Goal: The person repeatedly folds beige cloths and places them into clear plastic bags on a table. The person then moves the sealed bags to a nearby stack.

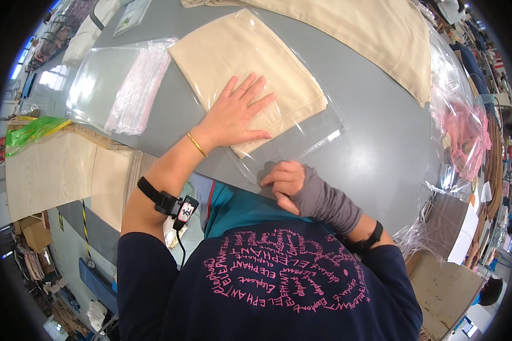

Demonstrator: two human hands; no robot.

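Observation:
A folded beige cloth (247,55) lies inside a clear plastic bag (281,147) on the grey table (379,149). With fingers spread, my left hand (239,111) rests flat on the bagged cloth. My right hand (286,183), its wrist in a grey sleeve, is at the bag's near corner by the table edge. Its fingers are curled; whether they pinch the plastic cannot be told. Left of the cloth lies a stack of clear plastic bags (128,85).
More beige cloth (345,30) is spread along the far side. Crumpled clear and pink plastic (467,136) lies at the right, above a cardboard box (439,290). Green and yellow strips (34,132) lie on a wooden surface (51,166) at the left.

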